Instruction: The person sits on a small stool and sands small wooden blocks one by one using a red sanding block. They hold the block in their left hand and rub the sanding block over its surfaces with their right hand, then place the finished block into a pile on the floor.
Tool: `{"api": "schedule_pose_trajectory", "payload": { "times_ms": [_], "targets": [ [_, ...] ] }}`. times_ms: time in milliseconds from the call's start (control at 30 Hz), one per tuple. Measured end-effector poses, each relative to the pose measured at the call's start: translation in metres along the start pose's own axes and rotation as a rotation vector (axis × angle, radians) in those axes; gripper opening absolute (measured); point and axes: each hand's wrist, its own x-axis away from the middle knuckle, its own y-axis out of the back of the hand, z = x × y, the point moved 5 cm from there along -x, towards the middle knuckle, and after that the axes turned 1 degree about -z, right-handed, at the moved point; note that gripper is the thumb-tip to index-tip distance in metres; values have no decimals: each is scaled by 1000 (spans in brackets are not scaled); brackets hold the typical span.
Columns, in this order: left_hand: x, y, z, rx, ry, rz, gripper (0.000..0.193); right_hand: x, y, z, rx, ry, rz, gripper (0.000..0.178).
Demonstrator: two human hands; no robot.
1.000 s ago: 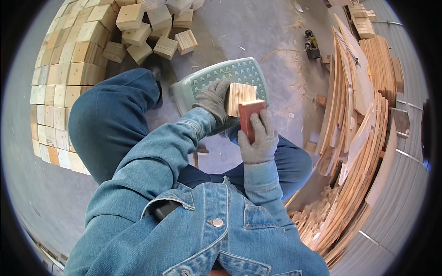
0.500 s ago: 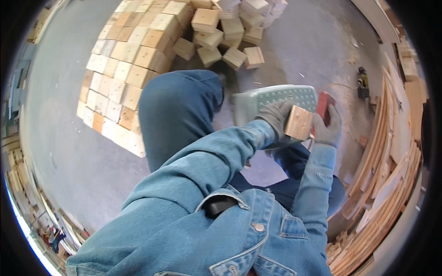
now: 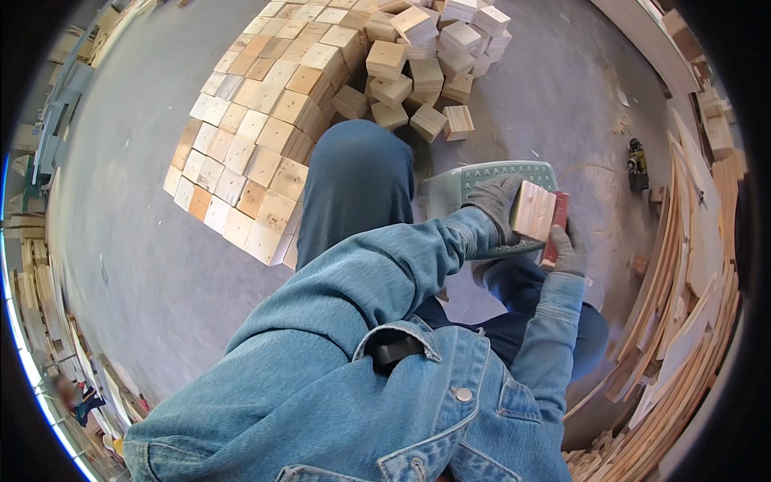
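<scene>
My left hand (image 3: 495, 205), in a grey glove, is closed round a pale wooden block (image 3: 533, 211) with its striped end grain facing up. My right hand (image 3: 569, 251), gloved too, grips a narrow red sanding block (image 3: 555, 235). The red block lies flat along the right side of the wooden block, seemingly touching it. Both hands are above a grey-green plastic stool (image 3: 454, 186) with a studded top, between my knees. The fingertips of my left hand are partly hidden behind the wooden block.
A large stack of wooden blocks (image 3: 261, 128) stands to the left, with a loose heap of blocks (image 3: 426, 76) beyond my knee. A cordless drill (image 3: 637, 165) is on the floor at right. Long wooden strips (image 3: 683, 321) lie along the right edge.
The red sanding block has slid toward me along the wooden block's side, with my right hand moving with it. My left hand keeps its hold. The whole view has shifted a little.
</scene>
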Motion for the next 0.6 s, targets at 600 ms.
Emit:
{"api": "schedule_pose_trajectory", "payload": {
  "times_ms": [600],
  "targets": [
    [-12,131,-97,917,-335,-112,93,10,58,56,-262,-8,-108,44]
  ]
}}
